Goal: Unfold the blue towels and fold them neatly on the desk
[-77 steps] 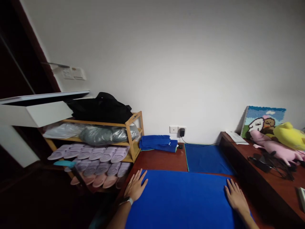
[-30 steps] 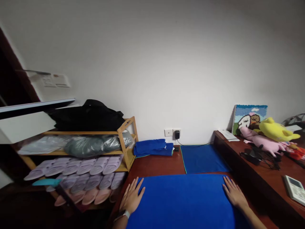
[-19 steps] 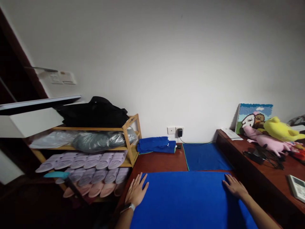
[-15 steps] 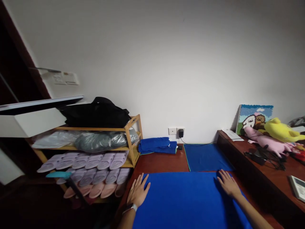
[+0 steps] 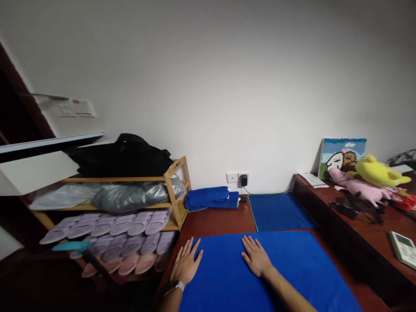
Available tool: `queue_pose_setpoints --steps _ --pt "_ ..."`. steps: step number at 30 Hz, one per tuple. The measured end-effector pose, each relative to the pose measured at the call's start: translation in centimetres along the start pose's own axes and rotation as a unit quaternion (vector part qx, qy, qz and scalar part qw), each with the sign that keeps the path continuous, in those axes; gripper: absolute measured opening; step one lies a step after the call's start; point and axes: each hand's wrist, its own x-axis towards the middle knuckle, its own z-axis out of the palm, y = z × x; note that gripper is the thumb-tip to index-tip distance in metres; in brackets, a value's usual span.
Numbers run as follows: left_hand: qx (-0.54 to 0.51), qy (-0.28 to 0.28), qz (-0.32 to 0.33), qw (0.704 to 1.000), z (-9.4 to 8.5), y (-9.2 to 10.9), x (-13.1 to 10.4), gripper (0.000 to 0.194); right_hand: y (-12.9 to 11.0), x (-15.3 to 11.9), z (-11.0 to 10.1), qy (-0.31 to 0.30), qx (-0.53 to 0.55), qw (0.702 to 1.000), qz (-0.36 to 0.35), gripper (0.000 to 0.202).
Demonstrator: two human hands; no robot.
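A blue cloth [image 5: 224, 273] lies spread flat over the reddish-brown wooden table [image 5: 214, 223]. My left hand [image 5: 187, 262] rests at its far left corner, fingers stretched out, with a watch on the wrist. Farther right, my right hand [image 5: 256, 255] is laid flat on the cloth near its far edge, fingers extended. Neither hand grips anything. Beyond the cloth, against the wall, are some folded blue cloths [image 5: 208, 198] on the left and a flat blue cloth with a green edge [image 5: 279, 211] on the right.
At left stands a wooden rack [image 5: 175, 190] with slippers [image 5: 136, 223], plastic-wrapped items and a black bag [image 5: 120, 158]. On a raised surface at right lie plush toys [image 5: 373, 173], a picture [image 5: 344, 151], an adapter with cables and a remote [image 5: 404, 247]. A plug [image 5: 244, 180] sits in the wall socket.
My right hand has slid left across the cloth, from near its far right corner to around the middle of the far edge. My left hand has stayed at the left corner. The view has shifted slightly.
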Motion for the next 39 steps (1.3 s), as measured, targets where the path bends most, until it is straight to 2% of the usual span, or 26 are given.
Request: queue_pose_setpoints --steps 2,5,10,13,16,22,27,30,32,34,36,39 --pt "-0.004 0.002 0.001 1.000 0.0 0.1 0.0 0.060 3.8 -1.5 -0.4 0.016 -0.019 0.999 0.026 0.070" --pt "-0.012 0.013 0.001 1.000 0.2 0.1 0.0 0.059 11.0 -4.4 -1.3 0.039 -0.046 0.995 0.080 0.067" --pt "-0.024 0.022 0.000 0.999 0.3 0.1 0.0 0.059 22.8 -8.8 -3.4 0.051 -0.096 0.954 0.279 0.070" --pt "-0.023 0.015 -0.001 1.000 0.3 0.1 0.0 0.059 27.1 -10.2 -4.2 0.050 -0.101 0.937 0.330 0.073" --pt "-0.025 0.017 -0.002 1.000 0.5 0.0 0.1 0.059 28.7 -10.7 -3.9 0.068 -0.102 0.936 0.331 0.075" --pt "-0.024 0.022 0.004 0.999 0.6 -0.1 0.0 0.058 27.9 -10.5 -3.6 0.068 -0.116 0.932 0.337 0.074" --pt "-0.013 0.008 0.003 1.000 0.2 0.1 -0.1 0.060 26.0 -9.7 -6.9 0.022 -0.134 0.922 0.362 0.072" --pt "-0.013 0.010 -0.001 1.000 0.2 0.1 -0.2 0.059 23.8 -8.3 -8.7 0.020 -0.156 0.921 0.356 0.064" --pt "-0.017 0.012 -0.003 1.000 0.3 0.1 -0.2 0.059 21.3 -6.9 -8.7 0.045 -0.174 0.927 0.330 0.062" --pt "-0.022 0.013 -0.004 1.000 0.4 0.1 -0.2 0.059 17.4 -5.0 -7.7 0.073 -0.189 0.940 0.274 0.062" --pt "-0.027 0.012 -0.004 1.000 0.3 0.1 -0.2 0.059 12.4 -2.9 -6.0 0.092 -0.180 0.960 0.192 0.060" --pt "-0.027 0.011 -0.005 1.000 0.1 0.2 -0.3 0.059 4.2 -0.1 -3.1 0.102 -0.083 0.990 0.047 0.061"
